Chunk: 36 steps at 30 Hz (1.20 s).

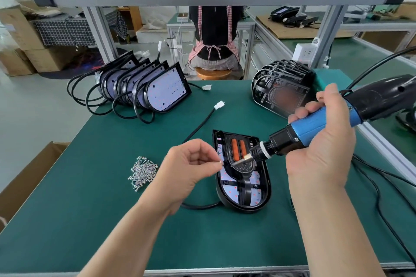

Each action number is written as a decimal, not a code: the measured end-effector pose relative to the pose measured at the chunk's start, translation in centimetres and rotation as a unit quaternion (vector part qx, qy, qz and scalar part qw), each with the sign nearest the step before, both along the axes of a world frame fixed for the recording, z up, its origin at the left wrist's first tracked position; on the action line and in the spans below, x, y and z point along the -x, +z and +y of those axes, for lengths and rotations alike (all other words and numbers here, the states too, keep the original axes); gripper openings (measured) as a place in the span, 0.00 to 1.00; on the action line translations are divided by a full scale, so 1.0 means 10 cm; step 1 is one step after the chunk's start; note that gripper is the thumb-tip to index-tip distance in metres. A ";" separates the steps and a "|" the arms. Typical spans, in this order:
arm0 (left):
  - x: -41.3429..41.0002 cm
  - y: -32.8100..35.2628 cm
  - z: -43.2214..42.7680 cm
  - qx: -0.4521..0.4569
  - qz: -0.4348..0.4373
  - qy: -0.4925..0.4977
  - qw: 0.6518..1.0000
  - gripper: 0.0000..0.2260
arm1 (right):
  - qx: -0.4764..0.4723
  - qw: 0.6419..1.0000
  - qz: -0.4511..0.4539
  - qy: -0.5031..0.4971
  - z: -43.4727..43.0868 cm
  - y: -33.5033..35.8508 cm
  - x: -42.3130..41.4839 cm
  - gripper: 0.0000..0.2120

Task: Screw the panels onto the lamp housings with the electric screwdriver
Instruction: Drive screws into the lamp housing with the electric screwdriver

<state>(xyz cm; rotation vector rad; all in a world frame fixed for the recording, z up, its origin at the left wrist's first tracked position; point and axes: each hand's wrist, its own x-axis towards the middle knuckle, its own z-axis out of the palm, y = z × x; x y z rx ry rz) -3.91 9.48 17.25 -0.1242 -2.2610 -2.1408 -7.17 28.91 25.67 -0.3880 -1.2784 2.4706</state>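
One black D-shaped housing lies on the mat between the hands, a panel with two orange strips seated in it. Right hand clenches the blue screwdriver, bit over the panel. Left hand pinches a screw at the housing's edge; loose screws left of it

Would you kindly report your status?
Left hand pinches something small, likely a screw. Right hand grips electric screwdriver, bit at panel on lamp housing. Nothing blocking.

Free mat stretches left of the screw pile (1 housing stands to its right).
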 end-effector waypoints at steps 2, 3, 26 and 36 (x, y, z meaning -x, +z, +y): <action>-0.02 -0.03 0.06 -0.038 -0.007 -0.005 0.999 0.13 | 0.016 1.000 -0.006 0.002 0.03 0.07 -0.03 0.15; -0.02 -0.04 0.08 -0.055 -0.009 -0.007 0.998 0.14 | 0.022 1.000 -0.008 0.002 0.03 0.09 -0.04 0.15; -0.04 -0.12 0.21 -0.173 -0.031 -0.013 0.984 0.10 | 0.113 0.990 0.046 -0.073 -0.03 -0.09 0.03 0.11; -0.05 -0.16 0.26 -0.193 -0.025 -0.006 0.981 0.12 | 0.095 0.993 -0.008 -0.063 -0.03 0.05 0.02 0.12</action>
